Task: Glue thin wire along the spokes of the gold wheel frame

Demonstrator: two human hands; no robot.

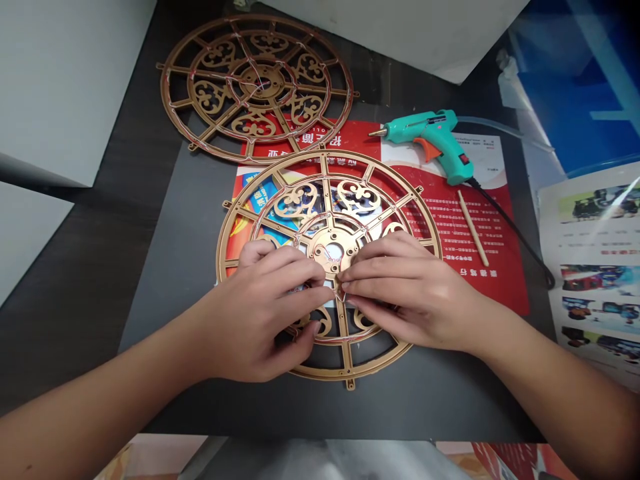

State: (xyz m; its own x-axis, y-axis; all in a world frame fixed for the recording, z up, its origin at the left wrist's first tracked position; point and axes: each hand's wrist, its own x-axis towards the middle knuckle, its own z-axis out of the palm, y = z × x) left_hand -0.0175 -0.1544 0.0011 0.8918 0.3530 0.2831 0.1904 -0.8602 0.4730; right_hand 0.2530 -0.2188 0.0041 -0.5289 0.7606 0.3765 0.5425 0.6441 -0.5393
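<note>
The left hand [260, 310] and right hand [410, 287] pinch something hidden against the gold wheel [320, 155]; a slip could tear its thin wire [299, 239].

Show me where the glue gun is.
In the head view, the glue gun lies at upper right on the red poster, beyond the gold wheel and just above the wooden stick.

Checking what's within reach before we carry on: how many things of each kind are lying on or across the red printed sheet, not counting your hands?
Gold wheel-shaped lattice frames: 2
Teal hot glue gun: 1
Wooden stick: 1
Total: 4
</note>
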